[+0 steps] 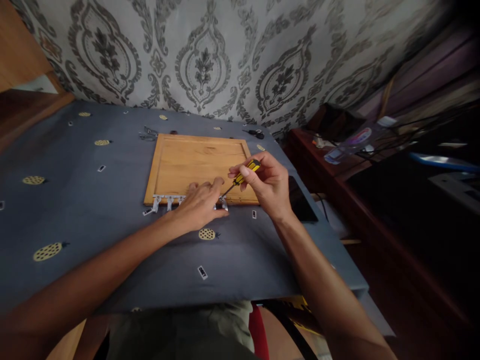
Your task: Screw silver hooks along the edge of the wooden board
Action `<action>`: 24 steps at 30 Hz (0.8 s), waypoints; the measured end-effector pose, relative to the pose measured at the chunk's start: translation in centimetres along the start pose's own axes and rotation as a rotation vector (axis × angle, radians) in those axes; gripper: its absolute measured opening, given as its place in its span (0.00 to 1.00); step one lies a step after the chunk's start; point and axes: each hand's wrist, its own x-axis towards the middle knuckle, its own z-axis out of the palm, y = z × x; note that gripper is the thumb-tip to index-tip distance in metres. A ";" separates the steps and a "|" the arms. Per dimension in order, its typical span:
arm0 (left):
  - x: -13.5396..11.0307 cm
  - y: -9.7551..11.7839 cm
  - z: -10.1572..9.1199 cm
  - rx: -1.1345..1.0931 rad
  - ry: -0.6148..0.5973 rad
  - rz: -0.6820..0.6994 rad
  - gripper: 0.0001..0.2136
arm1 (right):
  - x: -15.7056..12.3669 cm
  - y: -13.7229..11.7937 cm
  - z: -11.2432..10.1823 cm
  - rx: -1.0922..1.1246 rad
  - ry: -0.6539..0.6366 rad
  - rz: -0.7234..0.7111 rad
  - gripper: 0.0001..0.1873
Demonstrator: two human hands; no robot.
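Observation:
A wooden panel (195, 162) lies flat on a grey cloth-covered table (93, 210). Along its near edge sits a metal rail with hooks (167, 200). My left hand (200, 204) rests on that rail, fingers pressed down flat on it and holding it against the wood. My right hand (268, 182) is closed round a yellow and black screwdriver (243, 175), whose thin shaft slants down to the rail's right end near my left fingertips.
Small metal parts (148, 133) and a dark tool (255, 133) lie beyond the panel near the patterned wall. A dark phone or tablet (302, 202) lies at the table's right edge. A cluttered wooden side table with a plastic bottle (347, 145) stands to the right.

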 end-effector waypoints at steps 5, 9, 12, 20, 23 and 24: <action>0.0 -0.2 0.2 -0.007 0.011 0.011 0.24 | -0.1 -0.3 -0.7 -0.020 -0.103 0.022 0.16; 0.1 -0.2 0.3 0.004 0.025 0.014 0.27 | 0.2 -0.3 -0.4 -0.038 -0.123 0.049 0.16; 0.1 -0.2 0.3 0.001 0.024 0.017 0.26 | 0.4 0.0 0.3 -0.051 -0.045 0.026 0.14; 0.0 0.1 0.1 0.010 0.014 -0.015 0.27 | 0.7 0.2 1.0 -0.039 -0.029 0.064 0.21; 0.0 0.0 0.2 0.001 0.017 -0.005 0.30 | 0.6 0.0 0.4 -0.015 -0.078 0.065 0.19; 0.0 0.0 0.2 -0.001 0.018 0.000 0.29 | 0.6 0.0 0.1 -0.018 -0.092 0.065 0.18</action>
